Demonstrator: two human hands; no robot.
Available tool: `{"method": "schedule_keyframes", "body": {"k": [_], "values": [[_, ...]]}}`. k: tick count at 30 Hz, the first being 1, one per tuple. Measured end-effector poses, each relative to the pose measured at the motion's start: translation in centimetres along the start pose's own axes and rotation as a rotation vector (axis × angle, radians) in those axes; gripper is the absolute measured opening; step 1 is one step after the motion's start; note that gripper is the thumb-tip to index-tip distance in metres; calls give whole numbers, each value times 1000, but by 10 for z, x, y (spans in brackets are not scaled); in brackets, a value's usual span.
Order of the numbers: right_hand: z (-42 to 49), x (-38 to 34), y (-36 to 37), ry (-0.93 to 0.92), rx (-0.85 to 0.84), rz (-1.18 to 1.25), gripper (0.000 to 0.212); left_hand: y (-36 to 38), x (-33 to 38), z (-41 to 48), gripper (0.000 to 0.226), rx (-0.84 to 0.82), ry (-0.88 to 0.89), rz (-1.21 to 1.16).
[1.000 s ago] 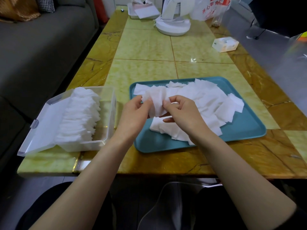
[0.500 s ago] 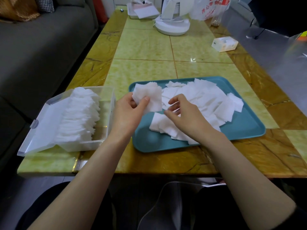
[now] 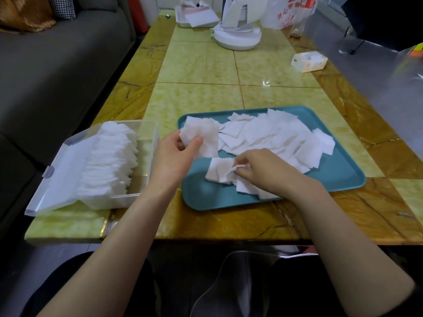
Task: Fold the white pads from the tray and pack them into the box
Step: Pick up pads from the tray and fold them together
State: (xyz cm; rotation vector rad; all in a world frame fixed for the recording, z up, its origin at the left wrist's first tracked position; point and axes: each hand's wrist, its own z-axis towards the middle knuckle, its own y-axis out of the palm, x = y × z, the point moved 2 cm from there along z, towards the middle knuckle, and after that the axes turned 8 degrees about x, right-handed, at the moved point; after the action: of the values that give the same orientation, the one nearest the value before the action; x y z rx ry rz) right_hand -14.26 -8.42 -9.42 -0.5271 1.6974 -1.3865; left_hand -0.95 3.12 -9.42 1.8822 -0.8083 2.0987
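A folded pad (image 3: 204,133) is pinched by the left hand (image 3: 174,155), mid-frame — the box (image 3: 109,200) is set just left, nearest that hand. A loose pad (image 3: 217,170) on the tray (image 3: 206,194) is pinched by the right hand (image 3: 263,170).

White pads (image 3: 274,133) on a teal tray (image 3: 338,177), clear box (image 3: 150,156) packed with more white. Table (image 3: 201,62) is yellow-green marble tiles with an amber-brown veined border. Grey sofa (image 3: 57,72), black-and-white houndstooth cushion (image 3: 61,8), golden-brown cushion (image 3: 23,14). White bag (image 3: 288,12) has red lettering.

One tray (image 3: 217,193), one box (image 3: 151,143), two hands (image 3: 174,156) (image 3: 263,170), pads (image 3: 274,133) too many to count.
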Motion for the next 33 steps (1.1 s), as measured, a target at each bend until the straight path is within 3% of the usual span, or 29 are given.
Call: {"method": "schedule_keyframes", "body": {"k": [2,5,8,11,17,26,29,30,33], "values": [[0,2,-1,-15,16,29,24,0,1,0,9,0,7,2],[0,0,-7,-68,193,154,19,0,2,0,8,-13,7,7],[1,-6,-19,-41,334,557,11,2,2,0,15,-30,10,12],[1,-12,-22,-16,311,781,14,7,3,-3,5,-114,-10,6],[5,-8,-12,46,383,709,11,18,1,-10,24,-309,17,-3],[4,-8,-6,77,423,646,11,17,4,-13,39,-320,-39,-73],[4,-8,-4,83,457,636,11,18,2,-13,15,-314,36,-23],[4,-8,-4,93,470,637,16,18,1,-11,7,-290,52,-6],[5,-5,-1,172,438,706,40,18,0,-8,17,-249,65,11]]}}
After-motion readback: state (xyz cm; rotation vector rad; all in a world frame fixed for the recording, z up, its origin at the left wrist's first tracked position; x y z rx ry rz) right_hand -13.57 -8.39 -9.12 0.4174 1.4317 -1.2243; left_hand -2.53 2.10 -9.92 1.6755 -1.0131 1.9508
